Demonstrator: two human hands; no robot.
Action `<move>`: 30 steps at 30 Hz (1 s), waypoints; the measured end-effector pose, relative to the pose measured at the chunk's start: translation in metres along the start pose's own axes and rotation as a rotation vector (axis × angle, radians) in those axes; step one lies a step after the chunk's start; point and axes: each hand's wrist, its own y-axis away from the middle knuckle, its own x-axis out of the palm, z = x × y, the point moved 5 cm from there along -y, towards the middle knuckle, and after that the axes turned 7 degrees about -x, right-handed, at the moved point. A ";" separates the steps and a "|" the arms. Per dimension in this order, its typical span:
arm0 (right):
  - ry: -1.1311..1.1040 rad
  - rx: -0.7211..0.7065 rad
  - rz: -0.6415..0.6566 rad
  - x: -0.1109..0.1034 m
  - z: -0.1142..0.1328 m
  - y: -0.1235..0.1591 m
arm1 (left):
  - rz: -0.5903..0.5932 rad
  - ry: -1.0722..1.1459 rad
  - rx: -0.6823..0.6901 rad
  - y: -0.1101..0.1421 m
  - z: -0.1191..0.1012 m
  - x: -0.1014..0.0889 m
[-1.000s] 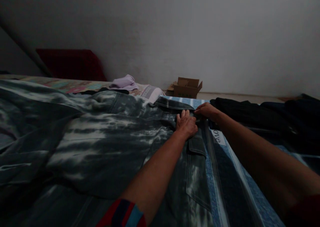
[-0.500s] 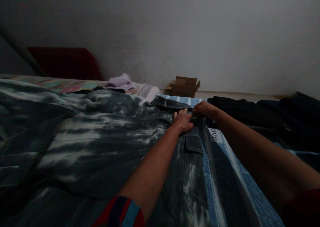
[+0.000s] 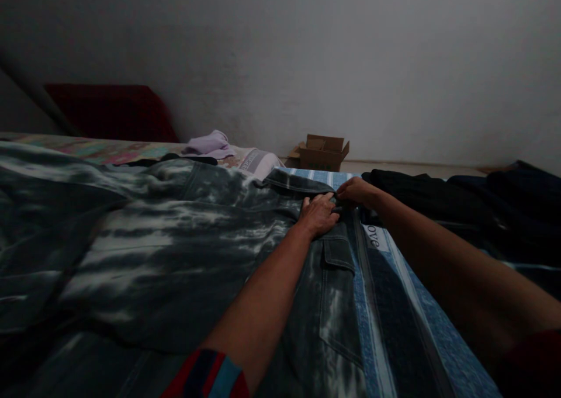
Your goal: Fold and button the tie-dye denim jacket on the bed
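left hand [image 3: 319, 215] on mottled garment [image 3: 175, 258], right hand [image 3: 354, 191] — seemingly — pinching it

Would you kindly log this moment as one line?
left hand: on streaked garment | right hand: at garment's edge | cardboard box: open, near wall

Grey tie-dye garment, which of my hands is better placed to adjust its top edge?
Probably your right hand: its fingertips are bunched at the edge of the grey tie-dye garment. Your left hand lies on top of the fabric, seemingly better suited to steadying it.
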 end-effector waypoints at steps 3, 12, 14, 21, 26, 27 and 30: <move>-0.041 0.019 0.059 0.003 -0.002 -0.002 | 0.016 0.022 0.005 -0.002 0.001 0.000; -0.056 0.036 0.065 0.005 -0.001 -0.009 | 0.022 0.039 -0.041 -0.009 0.007 0.005; -0.057 0.034 0.061 0.005 0.000 -0.007 | 0.021 0.036 -0.053 -0.010 0.008 0.006; -0.082 0.026 0.179 -0.006 -0.003 0.004 | 0.006 0.040 -0.063 -0.011 0.009 0.003; -0.042 -0.024 0.325 -0.009 -0.003 0.008 | 0.003 0.056 -0.072 -0.010 0.008 0.001; -0.025 -0.042 0.326 -0.009 -0.003 0.007 | -0.003 0.061 -0.073 -0.010 0.008 0.000; 0.004 -0.100 0.333 -0.008 0.000 0.008 | -0.033 0.083 -0.081 -0.011 0.011 0.000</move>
